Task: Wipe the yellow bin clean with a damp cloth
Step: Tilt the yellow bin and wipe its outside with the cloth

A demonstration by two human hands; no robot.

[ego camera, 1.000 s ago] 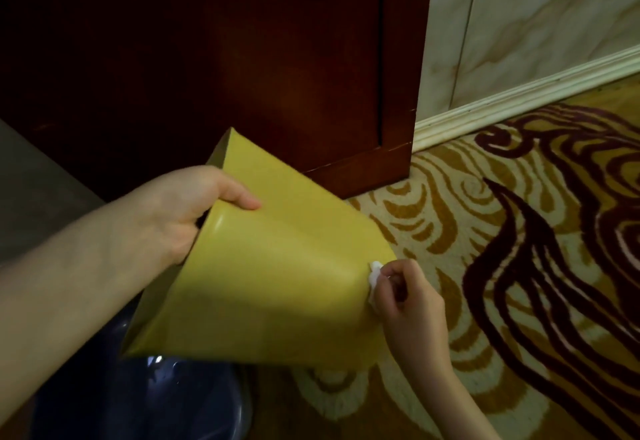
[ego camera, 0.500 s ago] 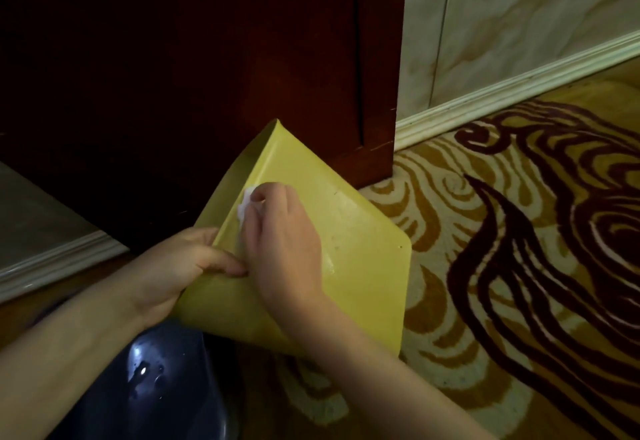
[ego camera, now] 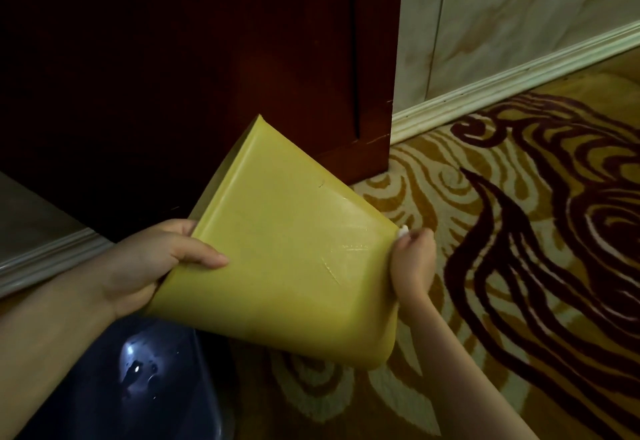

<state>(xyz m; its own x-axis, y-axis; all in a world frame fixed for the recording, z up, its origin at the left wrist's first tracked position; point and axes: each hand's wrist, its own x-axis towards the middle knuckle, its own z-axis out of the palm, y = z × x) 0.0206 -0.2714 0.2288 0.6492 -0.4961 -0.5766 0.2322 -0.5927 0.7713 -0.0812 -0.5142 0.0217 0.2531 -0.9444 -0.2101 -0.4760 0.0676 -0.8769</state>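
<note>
The yellow bin [ego camera: 287, 252] is held tilted in the air above the floor, one flat side facing me, with faint wet streaks on it. My left hand [ego camera: 152, 259] grips its rim at the left, thumb on the outer face. My right hand [ego camera: 414, 261] sits at the bin's right edge, fingers closed on a small white cloth [ego camera: 403, 231], of which only a corner shows. The cloth touches the bin's upper right corner.
A dark wooden door or cabinet [ego camera: 207, 76] stands right behind the bin. A dark blue glossy basin [ego camera: 145, 380] lies below my left arm. Patterned yellow and maroon carpet [ego camera: 519, 231] covers the floor to the right, with a marbled wall and a white skirting board [ego camera: 502, 93] behind.
My right hand with the cloth has swept from the bin's upper left, near my left hand, across the face to its right edge. The bin has turned slightly.
</note>
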